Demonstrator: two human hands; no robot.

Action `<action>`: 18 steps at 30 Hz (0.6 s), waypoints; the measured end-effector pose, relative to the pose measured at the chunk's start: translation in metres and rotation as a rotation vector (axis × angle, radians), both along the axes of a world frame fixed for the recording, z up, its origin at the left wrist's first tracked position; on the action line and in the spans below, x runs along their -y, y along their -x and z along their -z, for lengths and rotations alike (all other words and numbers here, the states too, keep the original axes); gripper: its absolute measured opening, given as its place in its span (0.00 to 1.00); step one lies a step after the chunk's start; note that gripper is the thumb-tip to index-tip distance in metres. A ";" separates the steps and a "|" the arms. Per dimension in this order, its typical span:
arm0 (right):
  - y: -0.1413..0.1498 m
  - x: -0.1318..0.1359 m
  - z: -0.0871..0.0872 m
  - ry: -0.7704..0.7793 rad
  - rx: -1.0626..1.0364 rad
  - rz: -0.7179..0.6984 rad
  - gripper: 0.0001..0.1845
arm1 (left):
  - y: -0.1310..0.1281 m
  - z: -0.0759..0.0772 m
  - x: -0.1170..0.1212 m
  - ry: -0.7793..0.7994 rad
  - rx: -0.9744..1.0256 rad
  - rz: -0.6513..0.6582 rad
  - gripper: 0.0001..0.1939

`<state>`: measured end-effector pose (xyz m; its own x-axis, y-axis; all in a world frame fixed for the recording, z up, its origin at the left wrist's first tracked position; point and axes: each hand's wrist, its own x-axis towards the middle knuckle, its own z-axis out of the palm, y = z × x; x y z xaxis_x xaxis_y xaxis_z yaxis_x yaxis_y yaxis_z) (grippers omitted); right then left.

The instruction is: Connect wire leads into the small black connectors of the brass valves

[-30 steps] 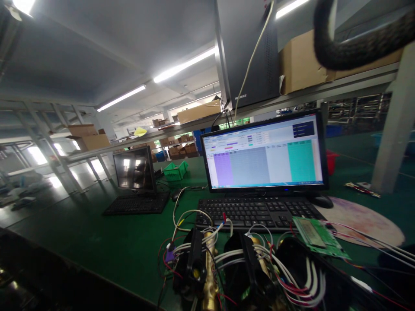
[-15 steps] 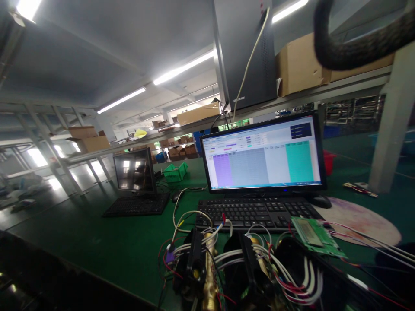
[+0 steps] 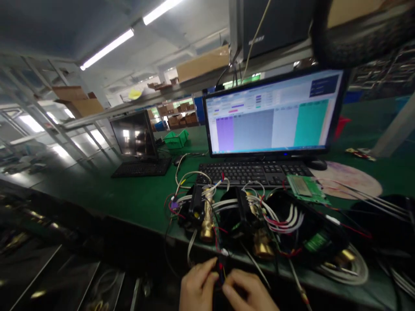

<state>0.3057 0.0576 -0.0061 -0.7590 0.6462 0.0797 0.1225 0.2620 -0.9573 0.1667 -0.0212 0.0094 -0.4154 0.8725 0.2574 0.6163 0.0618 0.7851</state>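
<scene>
Both hands are low at the near edge of the green bench (image 3: 106,198), close together and almost touching. The left hand (image 3: 197,287) and the right hand (image 3: 248,291) meet over a small connector (image 3: 221,264) with red and dark wires; the fingertips of both are drawn together around it, pinching it between them. The picture is blurred there, so I cannot tell just which fingers grip.

The connector hangs just off the bench edge, below a tangle of white and red wires (image 3: 285,218) that runs up to a row of black-housed units. Two brass fittings (image 3: 206,229) stick out of them toward the near side, one left of the other. A green board (image 3: 306,188) lies tilted on the right part of the row, its wires trailing off right.

Just beyond the units sits a black keyboard (image 3: 256,171), and behind it a lit monitor (image 3: 272,113) showing a table with purple and teal columns. A mouse (image 3: 315,163) rests on a round pad (image 3: 352,180) right of the keyboard. Farther left stands a second, dark monitor (image 3: 133,133) with its own keyboard (image 3: 142,167), and a green bin (image 3: 175,139) beyond. Boxes (image 3: 202,64) sit on the shelf overhead.
</scene>
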 end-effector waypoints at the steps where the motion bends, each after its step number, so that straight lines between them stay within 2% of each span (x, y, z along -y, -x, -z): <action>1: -0.001 0.000 -0.006 0.082 -0.001 0.008 0.19 | 0.001 -0.006 0.000 0.050 0.051 0.041 0.13; 3: -0.003 -0.002 -0.020 0.264 -0.046 -0.024 0.19 | 0.002 -0.017 0.000 0.095 0.181 0.013 0.14; 5: -0.007 -0.006 -0.031 0.428 -0.051 -0.072 0.20 | 0.001 -0.027 0.000 0.149 0.262 0.046 0.13; 8: -0.012 -0.009 -0.038 0.545 -0.034 -0.129 0.20 | -0.001 -0.035 0.003 0.204 0.367 0.129 0.16; 12: -0.014 -0.005 -0.037 0.511 -0.062 -0.151 0.18 | -0.004 -0.037 0.006 0.221 0.495 0.241 0.23; 18: -0.012 0.003 -0.041 0.384 -0.086 -0.135 0.15 | -0.008 -0.030 0.005 0.218 0.397 0.123 0.25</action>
